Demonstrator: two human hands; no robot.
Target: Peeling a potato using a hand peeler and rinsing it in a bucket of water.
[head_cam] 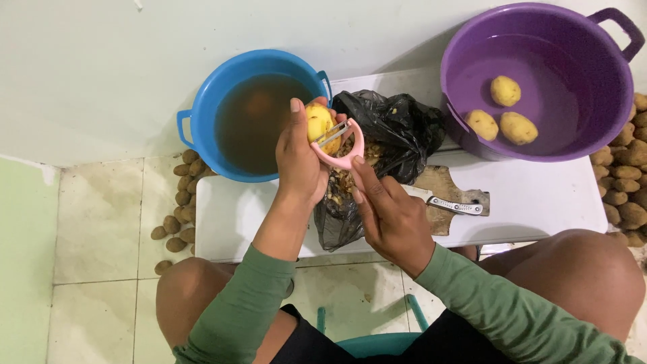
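Your left hand [300, 158] gripped a half-peeled potato [319, 123], partly hidden by fingers; your right hand [391, 216] clutched the pink peeler [339, 143] against it, over the black bag [387, 145] of peelings mid-desk [539, 195]. Blue tub [202, 101]: murky water, contents unclear. Purple tub [465, 47]: three peeled potatoes [505, 90].

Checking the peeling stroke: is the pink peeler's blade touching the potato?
Touching. In the head view the pink peeler, held by the right hand, lies against the potato in the left hand, no gap.
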